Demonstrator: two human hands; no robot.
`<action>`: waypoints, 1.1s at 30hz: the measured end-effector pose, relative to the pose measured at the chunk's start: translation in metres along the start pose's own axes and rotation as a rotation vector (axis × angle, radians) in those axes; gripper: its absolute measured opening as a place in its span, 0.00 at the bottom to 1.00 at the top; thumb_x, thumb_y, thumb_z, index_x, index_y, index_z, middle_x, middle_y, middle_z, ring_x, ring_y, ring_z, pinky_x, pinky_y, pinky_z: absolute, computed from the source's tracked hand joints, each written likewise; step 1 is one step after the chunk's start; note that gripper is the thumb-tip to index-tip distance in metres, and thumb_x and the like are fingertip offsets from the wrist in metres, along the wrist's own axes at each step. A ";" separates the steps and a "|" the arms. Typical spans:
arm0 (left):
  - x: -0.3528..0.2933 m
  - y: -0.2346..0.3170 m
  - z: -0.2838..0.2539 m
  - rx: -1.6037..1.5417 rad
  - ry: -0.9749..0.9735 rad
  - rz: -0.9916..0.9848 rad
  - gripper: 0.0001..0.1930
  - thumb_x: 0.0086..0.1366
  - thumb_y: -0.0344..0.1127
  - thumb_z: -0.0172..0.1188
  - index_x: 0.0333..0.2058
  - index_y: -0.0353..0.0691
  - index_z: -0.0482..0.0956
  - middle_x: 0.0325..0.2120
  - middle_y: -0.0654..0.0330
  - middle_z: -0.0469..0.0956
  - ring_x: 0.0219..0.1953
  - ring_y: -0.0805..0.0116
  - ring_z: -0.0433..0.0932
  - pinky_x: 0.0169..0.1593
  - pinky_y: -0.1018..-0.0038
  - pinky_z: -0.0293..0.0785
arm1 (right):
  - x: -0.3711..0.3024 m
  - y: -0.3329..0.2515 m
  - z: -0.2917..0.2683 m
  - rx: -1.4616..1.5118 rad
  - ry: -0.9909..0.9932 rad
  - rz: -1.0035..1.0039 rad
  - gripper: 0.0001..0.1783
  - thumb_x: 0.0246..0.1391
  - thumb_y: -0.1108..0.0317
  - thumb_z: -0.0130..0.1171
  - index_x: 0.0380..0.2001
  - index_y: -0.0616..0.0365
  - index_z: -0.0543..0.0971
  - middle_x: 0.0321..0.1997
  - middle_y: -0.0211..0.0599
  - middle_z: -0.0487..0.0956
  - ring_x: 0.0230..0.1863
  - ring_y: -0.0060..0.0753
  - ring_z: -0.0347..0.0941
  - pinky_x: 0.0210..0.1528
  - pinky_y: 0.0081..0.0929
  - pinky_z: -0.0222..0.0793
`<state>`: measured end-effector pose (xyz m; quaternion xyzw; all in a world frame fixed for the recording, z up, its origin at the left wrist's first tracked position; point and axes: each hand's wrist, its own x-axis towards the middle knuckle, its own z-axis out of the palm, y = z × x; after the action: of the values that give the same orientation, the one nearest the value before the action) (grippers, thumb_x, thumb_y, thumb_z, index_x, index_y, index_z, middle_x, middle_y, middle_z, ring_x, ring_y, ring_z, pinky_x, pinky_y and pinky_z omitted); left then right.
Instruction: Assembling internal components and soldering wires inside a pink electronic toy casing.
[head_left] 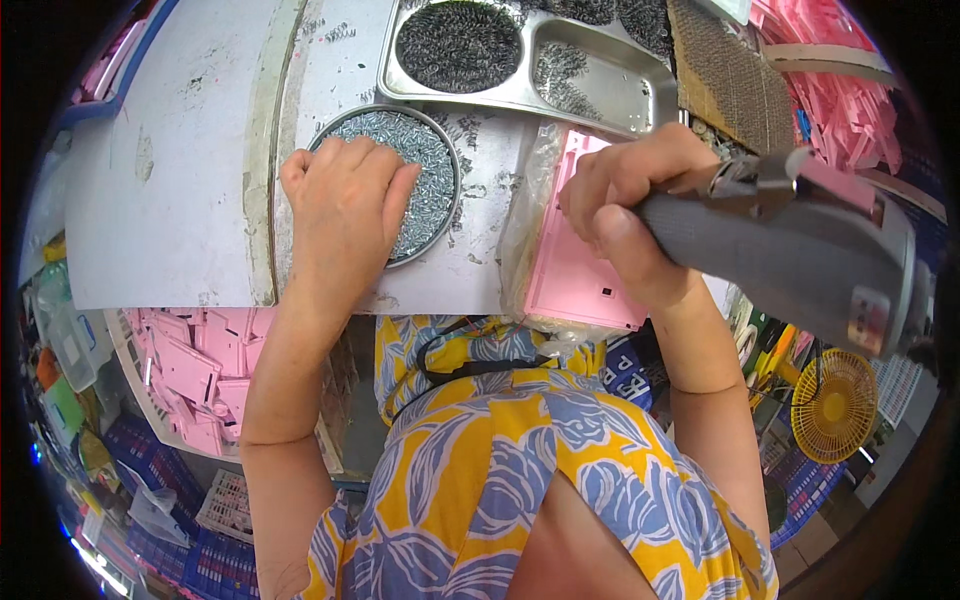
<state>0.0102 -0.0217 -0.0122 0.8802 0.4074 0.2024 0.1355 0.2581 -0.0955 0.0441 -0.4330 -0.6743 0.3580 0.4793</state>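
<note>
My left hand (pixel 350 205) is over a round metal tin (pixel 457 205) full of small silver screws (pixel 425 190). Its fingers are curled down into them, and the fingertips are hidden. My right hand (pixel 640 205) grips a dark grey electric screwdriver (pixel 775 250), whose body stretches out to the right; its working tip is hidden by the hand. Below that hand a flat pink plastic panel (pixel 575 275) lies on the bench near the front edge, beside crumpled clear plastic film (pixel 525 230).
Behind the tin stands a steel compartment tray (pixel 625 118) with dark coil springs (pixel 458 45). Loose springs dot the white bench (pixel 180 200). Pink parts fill a crate (pixel 190 375) below on the left and a pile (pixel 835 105) at the far right. A yellow fan (pixel 833 405) stands at lower right.
</note>
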 end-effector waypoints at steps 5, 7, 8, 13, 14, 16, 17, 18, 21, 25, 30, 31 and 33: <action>-0.001 0.018 -0.004 -0.468 -0.088 0.038 0.06 0.57 0.37 0.69 0.30 0.47 0.81 0.32 0.66 0.78 0.40 0.64 0.74 0.50 0.59 0.56 | 0.000 0.001 0.001 0.153 0.046 0.059 0.14 0.59 0.70 0.63 0.37 0.56 0.66 0.17 0.30 0.68 0.16 0.20 0.61 0.20 0.23 0.59; -0.003 0.038 0.001 -0.435 -0.053 0.141 0.06 0.56 0.36 0.70 0.31 0.48 0.81 0.33 0.67 0.78 0.40 0.65 0.74 0.50 0.59 0.56 | 0.007 -0.010 0.000 0.309 0.083 0.055 0.15 0.59 0.67 0.64 0.40 0.55 0.67 0.17 0.27 0.67 0.16 0.21 0.61 0.20 0.24 0.59; -0.002 0.044 0.005 -0.435 -0.016 0.174 0.06 0.55 0.36 0.70 0.31 0.48 0.82 0.33 0.68 0.78 0.40 0.66 0.74 0.50 0.59 0.55 | 0.009 -0.017 -0.001 0.385 0.105 0.051 0.16 0.59 0.65 0.65 0.42 0.55 0.68 0.17 0.26 0.67 0.16 0.21 0.61 0.20 0.24 0.59; -0.012 0.066 0.018 -0.490 0.093 0.259 0.08 0.53 0.34 0.71 0.33 0.49 0.83 0.32 0.71 0.77 0.38 0.69 0.74 0.48 0.60 0.54 | 0.001 -0.058 0.004 0.571 0.149 0.052 0.17 0.59 0.61 0.65 0.43 0.51 0.67 0.16 0.24 0.67 0.15 0.22 0.62 0.19 0.25 0.58; -0.012 0.069 0.017 -0.506 0.096 0.259 0.08 0.52 0.34 0.71 0.32 0.49 0.83 0.31 0.71 0.77 0.37 0.69 0.74 0.48 0.60 0.54 | 0.001 -0.060 0.003 0.557 0.143 0.047 0.17 0.59 0.61 0.65 0.43 0.50 0.67 0.16 0.24 0.67 0.15 0.22 0.62 0.19 0.25 0.59; -0.013 0.072 0.018 -0.549 0.106 0.248 0.08 0.52 0.33 0.71 0.32 0.49 0.83 0.31 0.71 0.77 0.36 0.70 0.74 0.47 0.61 0.55 | -0.004 -0.059 0.004 0.567 0.147 0.040 0.17 0.59 0.61 0.64 0.42 0.50 0.67 0.16 0.24 0.67 0.15 0.23 0.62 0.19 0.25 0.59; -0.013 0.073 0.019 -0.571 0.112 0.241 0.08 0.52 0.33 0.71 0.32 0.49 0.83 0.30 0.71 0.77 0.35 0.70 0.74 0.47 0.62 0.55 | -0.006 -0.059 0.005 0.570 0.148 0.040 0.16 0.60 0.61 0.64 0.42 0.50 0.67 0.16 0.24 0.67 0.15 0.23 0.63 0.19 0.25 0.60; -0.014 0.074 0.018 -0.565 0.105 0.249 0.08 0.52 0.33 0.72 0.31 0.49 0.83 0.30 0.71 0.77 0.35 0.70 0.74 0.46 0.62 0.55 | -0.009 -0.060 0.007 0.568 0.153 0.045 0.16 0.60 0.61 0.64 0.42 0.50 0.67 0.16 0.24 0.68 0.16 0.23 0.63 0.19 0.26 0.60; -0.016 0.076 0.015 -0.545 0.104 0.265 0.08 0.51 0.32 0.72 0.30 0.49 0.82 0.30 0.71 0.77 0.35 0.70 0.74 0.46 0.63 0.56 | -0.013 -0.061 0.008 0.551 0.157 0.034 0.15 0.60 0.61 0.63 0.41 0.49 0.67 0.16 0.24 0.68 0.16 0.23 0.63 0.20 0.26 0.62; -0.021 0.081 0.013 -0.553 0.128 0.262 0.08 0.51 0.32 0.72 0.30 0.49 0.82 0.29 0.71 0.77 0.35 0.70 0.73 0.46 0.63 0.55 | -0.016 -0.069 0.005 0.512 0.138 -0.001 0.14 0.60 0.61 0.62 0.41 0.48 0.67 0.16 0.23 0.67 0.16 0.23 0.64 0.21 0.26 0.63; -0.032 0.084 0.012 -0.497 0.137 0.271 0.08 0.51 0.33 0.71 0.31 0.49 0.82 0.31 0.70 0.77 0.36 0.69 0.74 0.47 0.63 0.55 | -0.023 -0.074 0.016 0.524 0.163 0.043 0.14 0.59 0.62 0.63 0.39 0.49 0.67 0.16 0.24 0.68 0.16 0.24 0.64 0.21 0.27 0.64; -0.037 0.084 0.011 -0.457 0.127 0.284 0.09 0.51 0.33 0.71 0.32 0.48 0.82 0.32 0.69 0.77 0.37 0.69 0.74 0.48 0.63 0.56 | -0.026 -0.073 0.018 0.524 0.165 0.051 0.14 0.58 0.62 0.63 0.39 0.50 0.67 0.16 0.25 0.68 0.16 0.24 0.64 0.21 0.27 0.64; -0.041 0.084 0.004 -0.439 0.111 0.241 0.12 0.51 0.33 0.70 0.37 0.47 0.83 0.35 0.66 0.78 0.39 0.67 0.75 0.49 0.63 0.56 | -0.034 -0.069 0.024 0.512 0.167 0.065 0.15 0.58 0.63 0.63 0.38 0.51 0.67 0.16 0.26 0.67 0.15 0.24 0.63 0.21 0.27 0.63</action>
<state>0.0435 -0.1064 0.0078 0.8593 0.2527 0.3488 0.2759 0.2245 -0.1537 0.0879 -0.3471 -0.5059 0.4950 0.6153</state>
